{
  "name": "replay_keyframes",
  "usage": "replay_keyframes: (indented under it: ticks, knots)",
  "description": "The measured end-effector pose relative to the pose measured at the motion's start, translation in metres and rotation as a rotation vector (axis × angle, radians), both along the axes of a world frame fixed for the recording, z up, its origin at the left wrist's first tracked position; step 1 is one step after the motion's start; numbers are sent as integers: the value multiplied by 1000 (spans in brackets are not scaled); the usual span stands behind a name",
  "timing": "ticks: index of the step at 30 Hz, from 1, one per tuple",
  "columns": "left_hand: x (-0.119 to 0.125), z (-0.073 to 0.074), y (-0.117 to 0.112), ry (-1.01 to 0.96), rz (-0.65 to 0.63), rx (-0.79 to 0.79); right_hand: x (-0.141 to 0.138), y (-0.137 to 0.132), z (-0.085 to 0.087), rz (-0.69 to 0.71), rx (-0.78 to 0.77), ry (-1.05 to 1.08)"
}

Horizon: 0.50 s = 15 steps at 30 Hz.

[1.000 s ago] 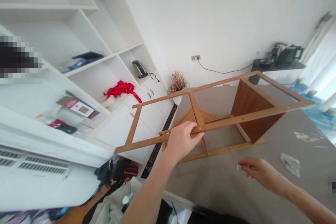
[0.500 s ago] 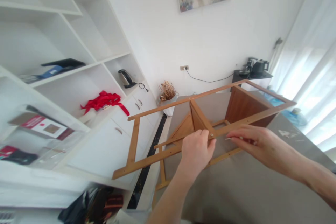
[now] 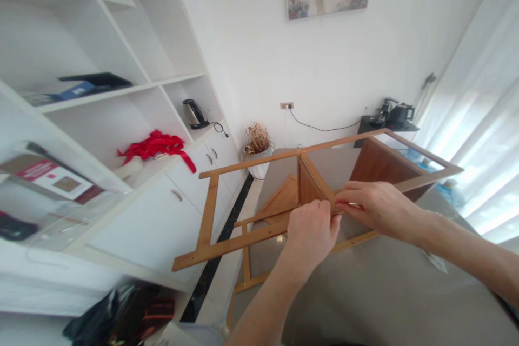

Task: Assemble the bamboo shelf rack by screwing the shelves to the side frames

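Note:
A wooden frame (image 3: pixel 233 247) with long rails, crossbars and inset panels stands tilted over a grey tabletop (image 3: pixel 377 292). My left hand (image 3: pixel 311 232) is wrapped round its near rail, close to where the middle crossbar (image 3: pixel 316 173) joins. Right beside it, my right hand (image 3: pixel 371 208) is closed in a pinch at that joint. The small, thin, light-coloured piece in its fingers is mostly hidden, and I cannot make out its kind. Beneath the raised frame, a second wooden frame (image 3: pixel 246 259) lies on the tabletop. A brown panel (image 3: pixel 383 165) fills the frame's right end.
White shelves and cupboards (image 3: pixel 133 216) line the left side, holding a kettle (image 3: pixel 195 114) and red ribbon (image 3: pixel 156 146). A pot of dried plants (image 3: pixel 258 140) stands behind the table. Water bottles (image 3: pixel 452 192) and a dark stand with coffee makers (image 3: pixel 399 113) are at the right.
My right hand has moved left to the joint beside my left hand, bringing the small thin piece against the rail. My left hand keeps its hold. The view has shifted slightly.

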<state>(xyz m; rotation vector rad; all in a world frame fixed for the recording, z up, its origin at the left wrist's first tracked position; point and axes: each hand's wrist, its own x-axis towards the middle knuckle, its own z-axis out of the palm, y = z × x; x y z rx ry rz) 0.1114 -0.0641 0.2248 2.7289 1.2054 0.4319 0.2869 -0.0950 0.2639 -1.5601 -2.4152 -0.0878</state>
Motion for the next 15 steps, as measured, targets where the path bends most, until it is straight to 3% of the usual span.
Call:
replay_keyframes:
  ticks: [5, 15]
  knots:
    - [1, -1, 1, -6, 14, -27, 2, 7, -2, 59, 39, -93]
    - [3, 1, 6, 1, 6, -27, 11, 8, -7, 118, 17, -22]
